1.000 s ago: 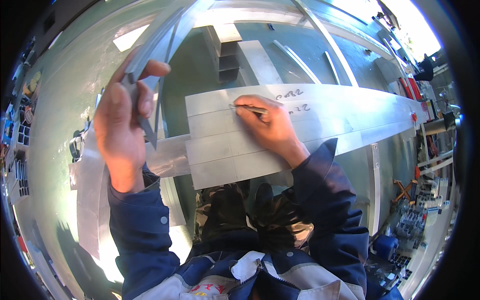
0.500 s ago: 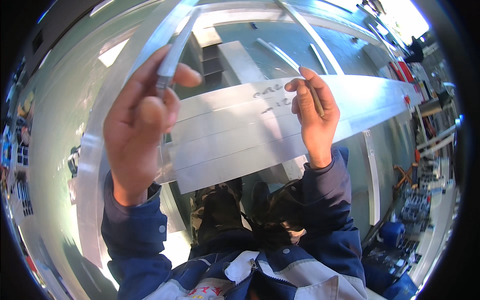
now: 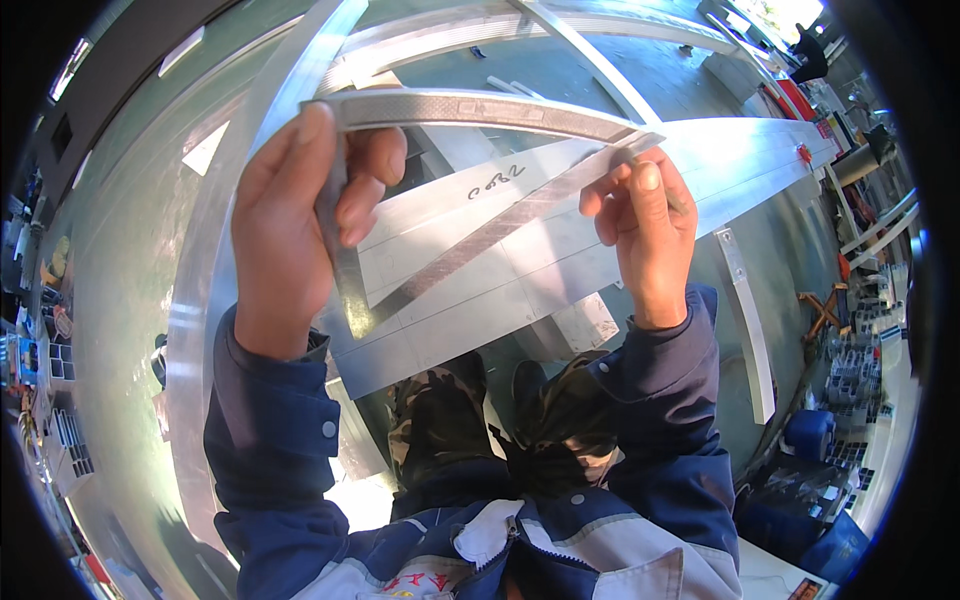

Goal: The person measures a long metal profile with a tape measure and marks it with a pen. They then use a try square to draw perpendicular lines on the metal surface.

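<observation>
A triangular metal set square (image 3: 478,108) is held up in front of me, its thick ribbed bar along the top and its slanted side running down to a lower corner. My left hand (image 3: 285,215) grips it at the left corner, thumb on top. By its right corner is my right hand (image 3: 650,225), fingers curled around a slim brown pencil-like stick (image 3: 676,200), mostly hidden. Whether those fingers also grip the square I cannot tell. Below lies a long silvery metal panel (image 3: 450,335) with lengthwise lines and dark handwriting.
Long metal bars (image 3: 590,62) cross beyond the panel. Another pale bar (image 3: 745,330) stands at right, near a blue container (image 3: 808,434) and several cut profile pieces (image 3: 845,405). A person in dark clothing (image 3: 808,52) is far off at upper right.
The set square has turned from edge-on to showing its triangular outline. My right hand has moved slightly right, up to its right corner; my left hand keeps its grip.
</observation>
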Demonstrator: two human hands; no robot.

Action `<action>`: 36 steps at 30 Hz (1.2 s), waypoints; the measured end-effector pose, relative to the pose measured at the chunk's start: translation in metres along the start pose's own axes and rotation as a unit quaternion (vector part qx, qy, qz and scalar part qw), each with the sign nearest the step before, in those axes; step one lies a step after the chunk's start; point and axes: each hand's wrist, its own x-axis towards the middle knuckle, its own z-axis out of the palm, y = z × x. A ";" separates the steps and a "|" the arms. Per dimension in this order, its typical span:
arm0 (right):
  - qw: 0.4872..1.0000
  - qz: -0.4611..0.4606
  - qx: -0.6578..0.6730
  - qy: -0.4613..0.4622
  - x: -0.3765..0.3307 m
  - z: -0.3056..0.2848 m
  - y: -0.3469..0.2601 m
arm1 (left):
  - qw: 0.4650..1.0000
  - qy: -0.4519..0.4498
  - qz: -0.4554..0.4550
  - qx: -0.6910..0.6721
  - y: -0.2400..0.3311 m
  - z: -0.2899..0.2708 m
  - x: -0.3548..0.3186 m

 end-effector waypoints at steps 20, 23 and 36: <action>0.986 -0.151 -0.063 0.011 -0.023 0.016 -0.014 | 0.964 -0.010 0.018 0.265 -0.017 -0.037 0.007; 0.977 -0.189 -0.099 -0.024 -0.024 0.015 -0.013 | 0.981 0.027 -0.010 0.190 -0.032 -0.036 0.000; 0.985 -0.080 -0.105 -0.112 -0.065 0.001 0.016 | 0.983 0.067 -0.107 0.136 -0.072 -0.038 -0.039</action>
